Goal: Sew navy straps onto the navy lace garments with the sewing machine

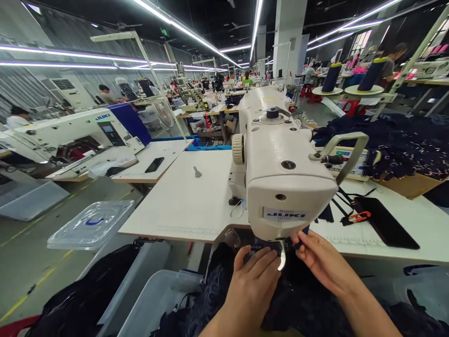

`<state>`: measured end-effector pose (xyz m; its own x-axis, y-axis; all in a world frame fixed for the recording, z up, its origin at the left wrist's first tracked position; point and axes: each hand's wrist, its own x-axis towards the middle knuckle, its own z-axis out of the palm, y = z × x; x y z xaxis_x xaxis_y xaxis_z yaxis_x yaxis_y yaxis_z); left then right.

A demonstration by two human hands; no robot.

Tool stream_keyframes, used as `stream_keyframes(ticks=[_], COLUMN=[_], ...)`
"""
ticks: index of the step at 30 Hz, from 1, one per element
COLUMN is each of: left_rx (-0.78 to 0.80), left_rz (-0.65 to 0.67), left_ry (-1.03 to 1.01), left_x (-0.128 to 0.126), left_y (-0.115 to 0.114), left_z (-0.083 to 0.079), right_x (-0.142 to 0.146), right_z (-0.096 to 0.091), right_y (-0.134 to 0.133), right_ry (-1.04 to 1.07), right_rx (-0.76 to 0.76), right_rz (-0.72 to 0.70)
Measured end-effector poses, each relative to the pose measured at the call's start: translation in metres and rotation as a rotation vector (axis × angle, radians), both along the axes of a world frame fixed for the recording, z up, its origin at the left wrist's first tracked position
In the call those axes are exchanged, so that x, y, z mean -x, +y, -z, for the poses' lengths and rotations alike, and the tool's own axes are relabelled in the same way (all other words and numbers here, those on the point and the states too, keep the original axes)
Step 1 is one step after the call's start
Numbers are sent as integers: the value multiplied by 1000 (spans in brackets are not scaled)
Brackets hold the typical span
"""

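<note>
In the head view a white JUKI sewing machine (291, 187) stands right in front of me. My left hand (255, 276) lies with its fingers stretched out over dark navy fabric (219, 281), just left of the needle area. Beside the curved metal guard (282, 256), on its right, my right hand (317, 255) pinches a small dark navy strip (298, 244) between thumb and fingers. The machine head and my hands hide the needle and most of the stitching spot. More dark fabric hangs down over my lap.
Orange thread snips (356, 217) and a black tablet-like device (386, 222) lie on the right tabletop. Navy pieces are heaped in a cardboard box (409, 182). A metal piece (197, 172) lies on the left tabletop. Plastic bins (161, 299) stand below left. Co-workers sit farther off.
</note>
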<state>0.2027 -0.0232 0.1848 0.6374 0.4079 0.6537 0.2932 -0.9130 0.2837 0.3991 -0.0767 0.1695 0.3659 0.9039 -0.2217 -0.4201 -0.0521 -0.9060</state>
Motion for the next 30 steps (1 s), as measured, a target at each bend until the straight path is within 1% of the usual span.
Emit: stream_keyframes(ticks=[2,4,6,8,9,11,13,16,18,22,25,30], left_rx=[53,132,226,306,330,334,299,219,182,164,148,124], left_rz=[65,126,162,187,199,224,247,256,251,239,240,245], left_ry=[34,43,10,-7,-4,19,58,100,115,146,167,203], left_x=[5,9,14,17,18,19,18,16,15,14,14,13], left_y=[6,11,15,18,19,21,23,25,25,24,24,23], left_z=[-1,2,5,6,5,2,-4,-9,-9,-7,-7,-10], right_x=[14,19,18,16,16,18,21,26,29,34,38,42], right_z=[-2,-1,0,1,0,-2,-3,-2,1,8,10,10], right_y=[-1,-1,0,1,1,2,3,5,6,8,9,10], right_ry=[-89,-316,-558,-726,-775,-808,-778,-642,-514,-299,-226,-177], right_rx=[30,57,70,73,80,110,128,108,105,87,51,11], right_rz=[-67,-85,-81,-71,-72,-89,-115,-134,-131,-100,-56,-14])
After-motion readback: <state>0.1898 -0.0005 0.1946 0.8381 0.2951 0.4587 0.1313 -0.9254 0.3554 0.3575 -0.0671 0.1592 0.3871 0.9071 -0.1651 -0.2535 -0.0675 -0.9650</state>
